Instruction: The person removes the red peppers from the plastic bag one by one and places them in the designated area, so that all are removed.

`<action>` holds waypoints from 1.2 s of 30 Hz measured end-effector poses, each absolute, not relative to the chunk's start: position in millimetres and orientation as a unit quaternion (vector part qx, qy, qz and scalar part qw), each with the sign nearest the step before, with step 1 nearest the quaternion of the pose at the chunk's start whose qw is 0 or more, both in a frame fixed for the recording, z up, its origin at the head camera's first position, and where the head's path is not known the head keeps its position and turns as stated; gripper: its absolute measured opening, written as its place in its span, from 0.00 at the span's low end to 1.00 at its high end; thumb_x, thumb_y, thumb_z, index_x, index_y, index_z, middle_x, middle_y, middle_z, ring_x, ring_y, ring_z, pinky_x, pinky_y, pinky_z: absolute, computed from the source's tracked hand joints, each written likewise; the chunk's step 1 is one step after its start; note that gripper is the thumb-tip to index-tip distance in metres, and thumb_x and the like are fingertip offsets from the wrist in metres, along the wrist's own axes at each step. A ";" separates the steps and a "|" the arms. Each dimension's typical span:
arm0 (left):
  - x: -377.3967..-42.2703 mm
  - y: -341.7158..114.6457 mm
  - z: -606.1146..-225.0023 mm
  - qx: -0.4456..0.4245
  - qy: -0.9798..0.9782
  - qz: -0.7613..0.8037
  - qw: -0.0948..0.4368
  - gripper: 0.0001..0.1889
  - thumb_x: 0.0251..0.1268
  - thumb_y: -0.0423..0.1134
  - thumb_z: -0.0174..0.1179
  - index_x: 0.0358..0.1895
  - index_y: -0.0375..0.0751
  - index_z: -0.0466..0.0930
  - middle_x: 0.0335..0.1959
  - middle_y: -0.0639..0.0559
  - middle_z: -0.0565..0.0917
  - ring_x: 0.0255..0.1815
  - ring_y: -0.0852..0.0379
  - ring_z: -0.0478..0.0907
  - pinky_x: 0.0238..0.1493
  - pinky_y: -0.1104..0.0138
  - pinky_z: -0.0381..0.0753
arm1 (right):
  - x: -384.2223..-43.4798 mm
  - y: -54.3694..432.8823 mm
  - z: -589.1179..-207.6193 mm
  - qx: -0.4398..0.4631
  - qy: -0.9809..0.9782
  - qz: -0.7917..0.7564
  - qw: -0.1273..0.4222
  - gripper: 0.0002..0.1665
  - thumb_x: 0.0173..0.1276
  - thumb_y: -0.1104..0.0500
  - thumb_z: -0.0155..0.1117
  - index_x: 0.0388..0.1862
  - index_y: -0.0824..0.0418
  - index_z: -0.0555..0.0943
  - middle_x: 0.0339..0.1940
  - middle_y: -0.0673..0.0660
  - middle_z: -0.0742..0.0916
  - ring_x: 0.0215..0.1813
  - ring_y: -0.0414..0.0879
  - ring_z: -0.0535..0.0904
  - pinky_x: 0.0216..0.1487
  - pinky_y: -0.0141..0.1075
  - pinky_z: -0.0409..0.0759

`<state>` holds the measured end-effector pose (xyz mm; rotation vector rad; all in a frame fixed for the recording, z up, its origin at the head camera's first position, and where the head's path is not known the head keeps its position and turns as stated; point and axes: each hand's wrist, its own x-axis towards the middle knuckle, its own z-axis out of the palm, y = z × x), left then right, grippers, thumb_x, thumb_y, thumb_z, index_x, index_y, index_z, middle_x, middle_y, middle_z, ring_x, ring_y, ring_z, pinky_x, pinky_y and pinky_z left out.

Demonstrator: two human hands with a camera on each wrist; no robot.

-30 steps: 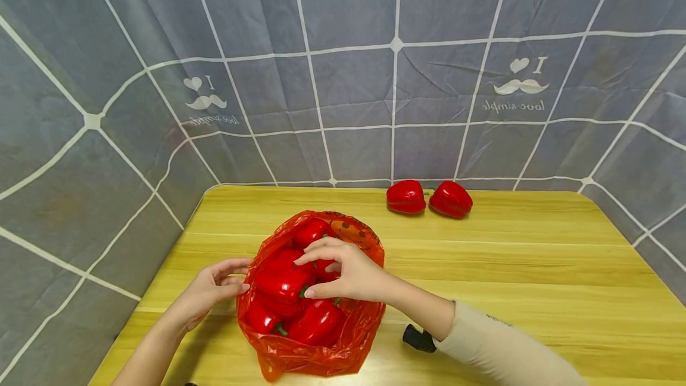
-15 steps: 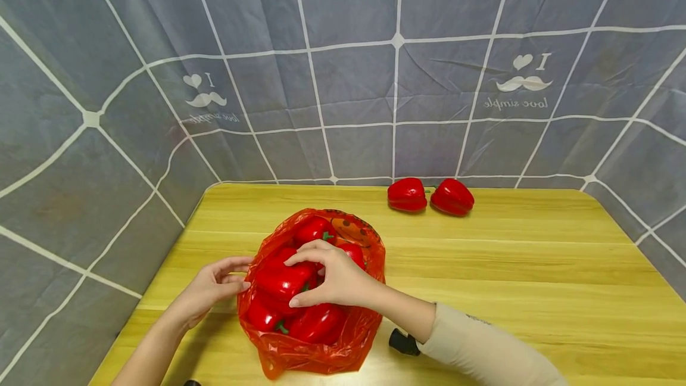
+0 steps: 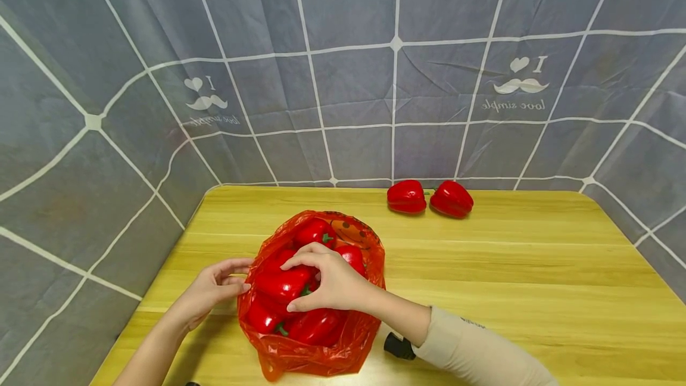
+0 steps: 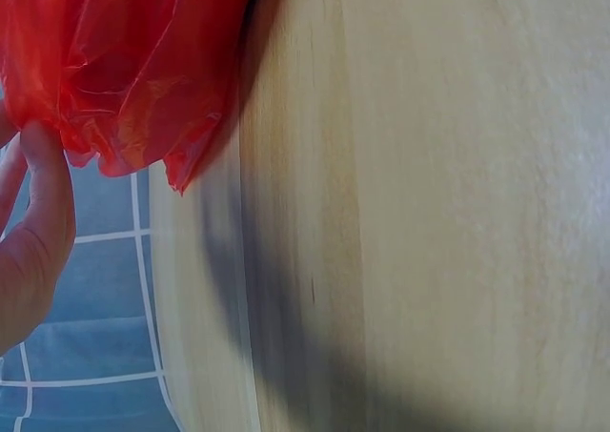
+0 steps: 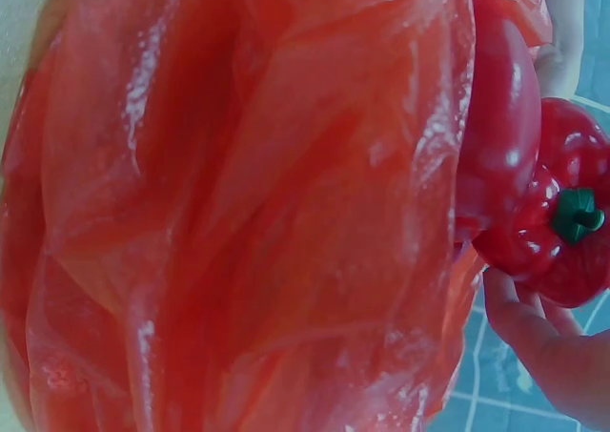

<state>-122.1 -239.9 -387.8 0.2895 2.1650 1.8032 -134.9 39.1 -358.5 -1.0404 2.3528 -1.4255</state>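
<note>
A red plastic bag (image 3: 316,362) stands with its mouth spread, holding several glossy red bell peppers with green stems. My left hand (image 3: 206,293) pinches the bag's left rim between thumb and fingers; the left wrist view shows the thumb (image 4: 52,189) against the plastic. Inside the mouth, my right hand (image 3: 332,282) curls thumb and fingers round the top red bell pepper (image 3: 278,283). In the right wrist view this pepper (image 5: 527,246) shows its stem end above the bag, fingers (image 5: 510,308) against it. The palm hides part of the peppers beneath.
Two more red bell peppers, one on the left (image 3: 407,196) and one on the right (image 3: 452,199), lie at the back of the wooden table (image 3: 509,267). A grey curtain (image 3: 354,94) with white lines hangs behind. A black object (image 3: 399,347) shows beneath the right wrist.
My right hand has shifted left and slightly down, onto the top pepper, uncovering another pepper at the bag's right. The left hand and bag stay almost where they were.
</note>
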 end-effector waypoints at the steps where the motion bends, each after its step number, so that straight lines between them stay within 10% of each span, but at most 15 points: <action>1: -122.1 -239.8 -387.9 0.100 0.756 0.629 0.154 0.28 0.61 0.26 0.56 0.61 0.15 0.57 0.45 0.52 0.77 0.40 0.59 0.79 0.42 0.68 0.80 | -135.0 39.6 -358.3 -0.352 0.795 -0.484 0.101 0.29 0.47 0.51 0.77 0.52 0.47 0.80 0.52 0.44 0.74 0.48 0.36 0.70 0.40 0.32 0.77; 36: -122.4 -238.5 -389.3 0.097 0.752 0.635 0.143 0.25 0.61 0.26 0.57 0.59 0.18 0.62 0.44 0.53 0.77 0.40 0.59 0.78 0.40 0.69 0.80 | -151.9 103.4 -334.5 -0.326 0.781 -0.527 0.075 0.28 0.48 0.57 0.76 0.51 0.52 0.80 0.56 0.50 0.74 0.54 0.43 0.71 0.46 0.38 0.79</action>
